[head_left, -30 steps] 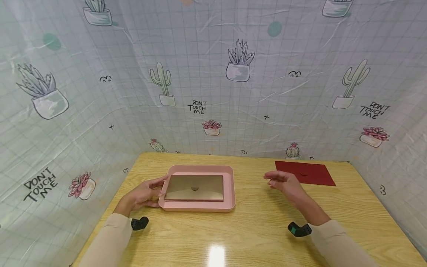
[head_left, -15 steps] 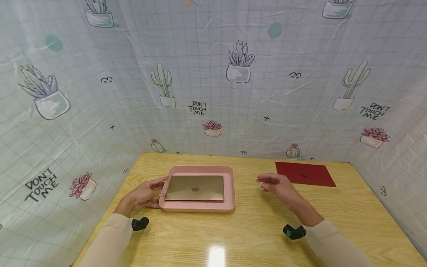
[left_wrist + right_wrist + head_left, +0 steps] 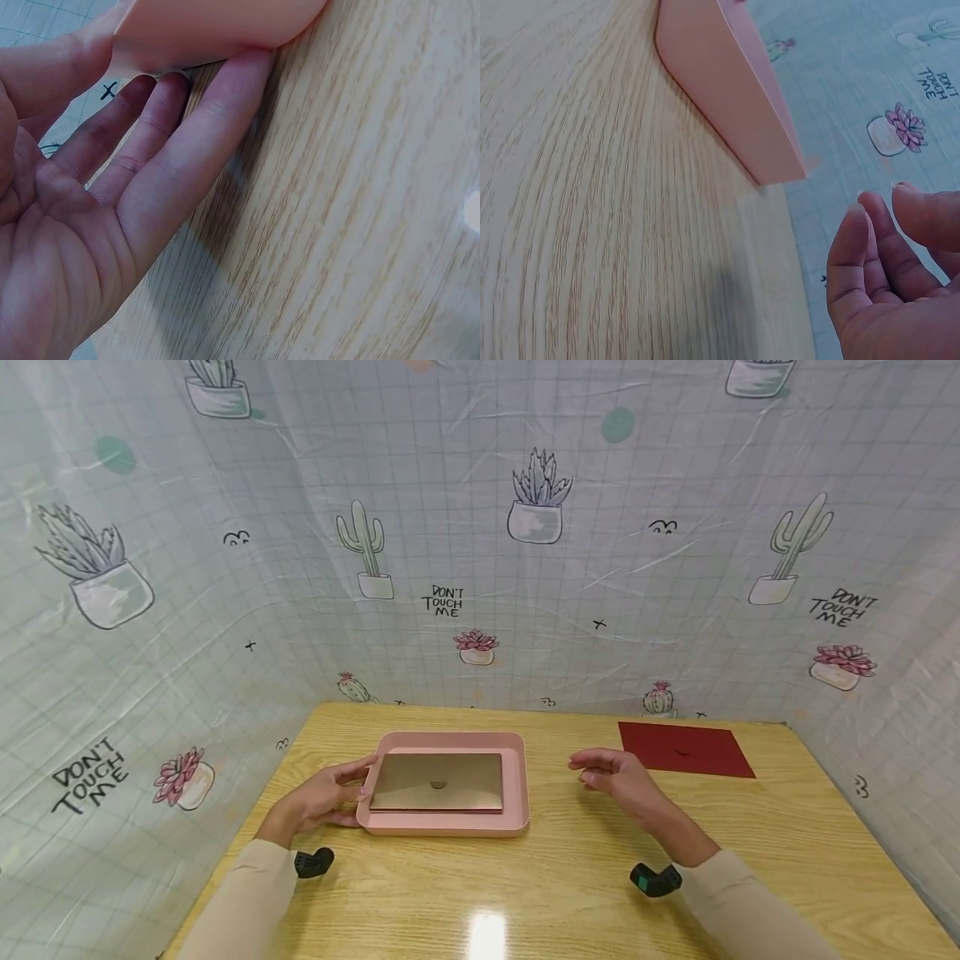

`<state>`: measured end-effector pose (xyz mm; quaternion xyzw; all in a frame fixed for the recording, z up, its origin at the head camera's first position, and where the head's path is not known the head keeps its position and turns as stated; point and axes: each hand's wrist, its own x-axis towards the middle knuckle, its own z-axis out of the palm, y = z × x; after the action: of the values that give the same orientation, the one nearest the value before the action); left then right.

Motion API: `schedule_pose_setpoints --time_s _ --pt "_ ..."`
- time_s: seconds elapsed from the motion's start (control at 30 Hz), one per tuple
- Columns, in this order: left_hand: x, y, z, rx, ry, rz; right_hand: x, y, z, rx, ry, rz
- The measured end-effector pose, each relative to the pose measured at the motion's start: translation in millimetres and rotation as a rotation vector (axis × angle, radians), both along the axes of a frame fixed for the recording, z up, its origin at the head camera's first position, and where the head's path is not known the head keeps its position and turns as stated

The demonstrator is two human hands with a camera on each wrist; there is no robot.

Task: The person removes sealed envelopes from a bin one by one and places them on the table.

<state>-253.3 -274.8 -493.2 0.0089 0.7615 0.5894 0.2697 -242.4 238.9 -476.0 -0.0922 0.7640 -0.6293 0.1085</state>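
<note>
A pink shallow tray [image 3: 452,824] stands on the wooden table, left of centre. Inside lies a flat gold envelope [image 3: 437,774] with a small half-round notch and a dark red edge underneath. My left hand [image 3: 324,797] holds the tray by its left end; in the left wrist view the thumb is at the rim and the fingertips [image 3: 251,64] are low against the outer wall. My right hand [image 3: 618,783] hovers right of the tray, fingers loosely bent, thumb near the fingertips, holding nothing. Behind it a red envelope [image 3: 688,750] lies flat at the back right.
The wooden table [image 3: 570,893] ends at a patterned curtain [image 3: 540,635] behind and to the left. A black wrist device [image 3: 314,862] sits under the left wrist and another black device [image 3: 656,880] under the right. A bright light reflection shows near the table's front.
My right hand has moved left, away from the red envelope and closer to the tray. The left hand, tray and both envelopes stay where they were.
</note>
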Motion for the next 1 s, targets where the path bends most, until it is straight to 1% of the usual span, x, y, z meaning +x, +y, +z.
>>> schedule_pose_setpoints --time_s 0.17,0.43,0.73,1.0 --pt "0.2 -0.9 -1.2 0.005 0.004 -0.006 -1.1 -6 0.0 0.007 -0.002 0.001" --pt "-0.8 -1.4 -2.5 0.01 0.003 0.008 -3.2 -12 -1.3 -0.039 -0.002 0.034" --pt "-0.7 -1.8 -1.2 0.016 0.003 -0.011 -5.4 -24 0.6 -0.052 -0.024 0.038" --pt "-1.3 -2.5 -1.4 0.006 0.006 -0.014 -5.0 -33 3.2 -0.073 -0.028 0.06"
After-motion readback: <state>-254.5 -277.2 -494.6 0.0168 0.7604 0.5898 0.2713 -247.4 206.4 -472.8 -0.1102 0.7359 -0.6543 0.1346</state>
